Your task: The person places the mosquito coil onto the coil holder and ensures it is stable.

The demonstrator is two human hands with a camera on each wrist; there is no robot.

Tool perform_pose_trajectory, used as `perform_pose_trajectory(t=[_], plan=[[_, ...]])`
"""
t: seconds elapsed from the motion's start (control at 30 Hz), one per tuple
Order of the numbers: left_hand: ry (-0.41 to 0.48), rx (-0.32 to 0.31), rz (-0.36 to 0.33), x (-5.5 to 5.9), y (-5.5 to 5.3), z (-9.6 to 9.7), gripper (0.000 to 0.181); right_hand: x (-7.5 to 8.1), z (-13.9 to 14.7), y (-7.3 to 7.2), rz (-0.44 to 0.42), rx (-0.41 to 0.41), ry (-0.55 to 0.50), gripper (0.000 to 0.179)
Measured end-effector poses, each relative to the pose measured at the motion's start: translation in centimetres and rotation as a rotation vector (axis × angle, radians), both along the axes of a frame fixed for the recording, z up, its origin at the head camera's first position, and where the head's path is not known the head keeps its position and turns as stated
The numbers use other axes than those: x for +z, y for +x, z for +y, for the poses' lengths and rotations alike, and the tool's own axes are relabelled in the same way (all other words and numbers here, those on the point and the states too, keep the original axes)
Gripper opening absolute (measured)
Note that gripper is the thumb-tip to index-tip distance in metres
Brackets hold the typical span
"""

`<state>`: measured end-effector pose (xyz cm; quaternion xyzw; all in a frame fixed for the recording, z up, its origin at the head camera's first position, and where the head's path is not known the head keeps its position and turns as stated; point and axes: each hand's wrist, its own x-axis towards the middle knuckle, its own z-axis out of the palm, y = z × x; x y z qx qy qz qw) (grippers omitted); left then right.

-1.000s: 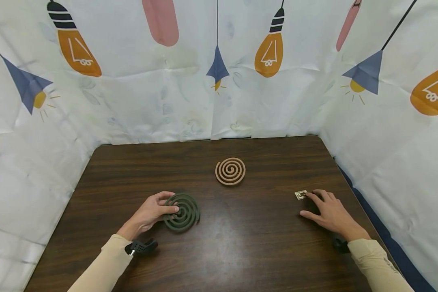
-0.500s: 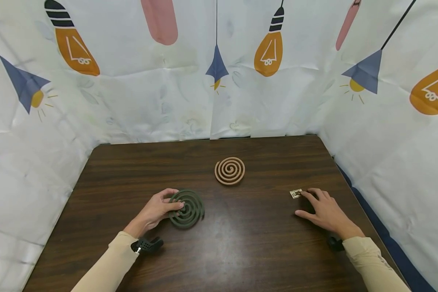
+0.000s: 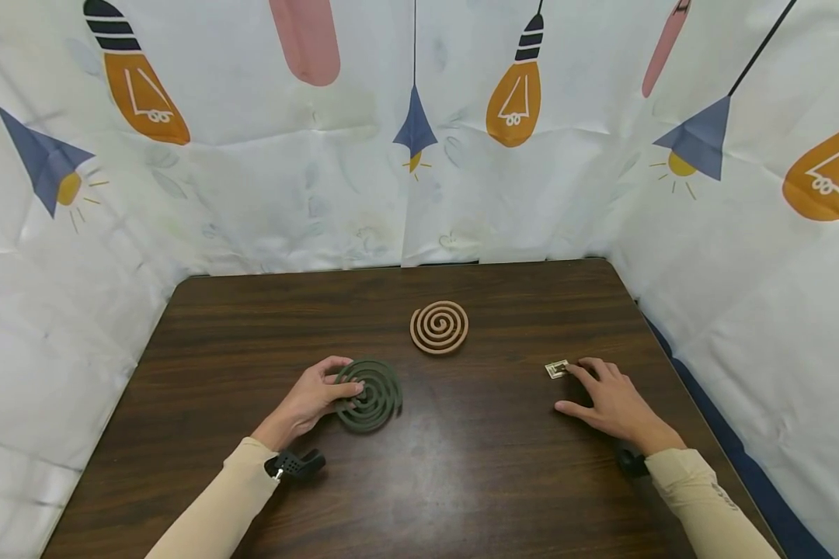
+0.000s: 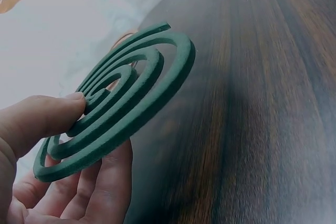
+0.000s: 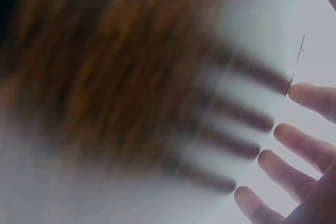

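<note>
Left grip [image 3: 313, 397] is pinching the green coil [image 3: 374, 395], the thumb pressing on its inner turns and the other fingers supporting it from below. Relative to the brown coil [image 3: 440, 327], the green coil is being held to the left and nearer the person, while the metal plate [image 3: 555, 369] is lying well to the right and slightly nearer. Right grip [image 3: 611, 404] is spreading loosely there, its index fingertip apparently touching the plate. Judging by looks, the green coil is probably behaving as light, stiff and brittle; supporting several turns at once is seeming safer than pulling its free outer end. The left wrist view is revealing the coil's tilt and the fingers beneath, which the head view is mostly hiding; the right wrist view is showing near-straight fingers at the glossy desk [image 5: 105, 77], but not the plate's face.
</note>
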<state>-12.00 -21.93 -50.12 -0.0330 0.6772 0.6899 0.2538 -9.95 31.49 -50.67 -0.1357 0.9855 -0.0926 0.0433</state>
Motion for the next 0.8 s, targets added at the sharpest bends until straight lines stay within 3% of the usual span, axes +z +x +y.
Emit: perform_pose_trajectory(t=[0.8], plan=[[0.046,0.007,-0.007,-0.8,-1.5,2.9,0.063,-0.5,-1.6,-0.6,-0.005,0.005,-0.002,0.086]])
